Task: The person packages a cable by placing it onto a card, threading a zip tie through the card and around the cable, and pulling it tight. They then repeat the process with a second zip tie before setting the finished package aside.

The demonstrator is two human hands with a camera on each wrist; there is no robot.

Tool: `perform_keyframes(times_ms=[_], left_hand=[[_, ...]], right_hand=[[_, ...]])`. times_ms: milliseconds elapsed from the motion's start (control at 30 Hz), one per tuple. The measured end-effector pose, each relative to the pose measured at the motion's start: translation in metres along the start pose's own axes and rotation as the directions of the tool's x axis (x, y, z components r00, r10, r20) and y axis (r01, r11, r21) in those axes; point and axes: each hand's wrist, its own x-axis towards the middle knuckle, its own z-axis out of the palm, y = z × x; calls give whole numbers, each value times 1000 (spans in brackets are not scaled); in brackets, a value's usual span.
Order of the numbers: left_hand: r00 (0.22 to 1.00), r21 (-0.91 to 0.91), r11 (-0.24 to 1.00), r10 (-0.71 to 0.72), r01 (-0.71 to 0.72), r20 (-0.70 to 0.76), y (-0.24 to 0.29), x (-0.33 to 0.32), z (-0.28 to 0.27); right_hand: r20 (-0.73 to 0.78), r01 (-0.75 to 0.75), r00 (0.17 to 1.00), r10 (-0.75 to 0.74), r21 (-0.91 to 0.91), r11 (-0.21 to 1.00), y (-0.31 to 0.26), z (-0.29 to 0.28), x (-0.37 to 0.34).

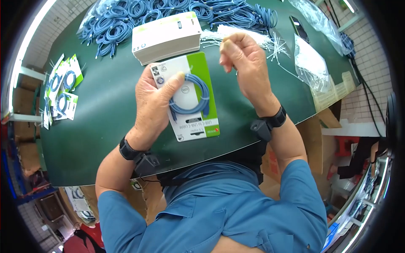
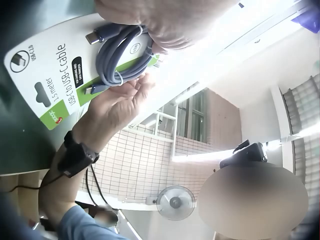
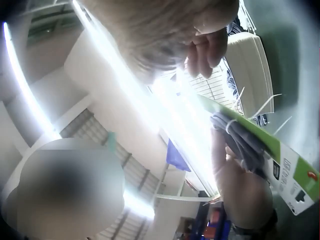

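A dark green table (image 1: 101, 114) is spreading before the person, and a tiled wall (image 1: 363, 84) is showing behind its right side. At the far left, several carded cables (image 1: 61, 105) are lying in a loose pile, some overlapping. Along the back, a large heap of blue cables (image 1: 116, 29) is stretching to the right, wound in many coils.

Nearer, the left hand (image 1: 152, 101) is gripping a white and green card (image 1: 211, 101) above the front part of the table: its thumb is pressing on the front, at the upper part of the coil, while other fingers are supporting the back. On this card a blue cable coil (image 1: 204, 95) is sitting, bound by white ties at two places. The printing — "USB-C to USB-C cable", "1.5 meter" — is standing upside down in the head view. Just behind the card, a thick stack of cards (image 1: 166, 40) is resting.

To the right, the right hand (image 1: 249, 63) is hanging apart from the card, its fingers curling inward and its thumb lying against the forefinger. Beyond it, white ties (image 1: 276, 46) are scattering; farther right, a dark phone (image 1: 299, 30) and a clear plastic bag (image 1: 311, 63) are lying.
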Motion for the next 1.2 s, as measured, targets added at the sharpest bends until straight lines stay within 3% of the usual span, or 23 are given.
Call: perform_keyframes(times_ms=[67, 167, 200, 233, 333, 467, 600, 733, 900, 1000, 1100, 1200], left_hand=[[997, -15, 999, 41, -42, -59, 1, 5, -4], [996, -36, 997, 64, -66, -57, -2, 6, -8], [996, -41, 996, 75, -77, -48, -2, 7, -9], [995, -82, 994, 65, -71, -75, -8, 6, -11], [999, -76, 996, 46, -43, 29, -9, 10, -21], [997, -224, 974, 2, 14, 72, -8, 8, -19], [992, -261, 961, -57, 86, 116, -10, 12, -22], [999, -96, 994, 46, -43, 26, -8, 15, -17], [993, 46, 996, 72, -76, 97, -7, 11, -14], [968, 97, 991, -111, 91, 225, -7, 9, -16], [964, 113, 992, -87, 61, 250, -9, 7, -18], [960, 114, 993, -68, 38, 273, -11, 5, -21]], right_hand=[[16, -40, 999, 41, -63, 997, 0, 7, -5], [264, -21, 960, 94, -266, 964, 11, 27, -14], [273, -30, 956, 110, -279, 960, 11, 31, -13], [304, -67, 941, 150, -267, 961, 8, 32, -15], [359, -140, 907, 221, -240, 961, 2, 34, -16], [403, -204, 879, 253, -161, 966, -2, 32, -16], [376, -148, 902, 213, -194, 970, 0, 36, -15], [288, -136, 939, 186, -184, 973, 5, 35, -15], [143, -85, 984, 106, -145, 986, 10, 25, -10], [77, -34, 996, 46, -149, 988, 11, 23, -11], [149, 69, 988, -50, -126, 990, 16, 22, -11], [153, 22, 988, -12, -65, 998, 10, 22, -12]])
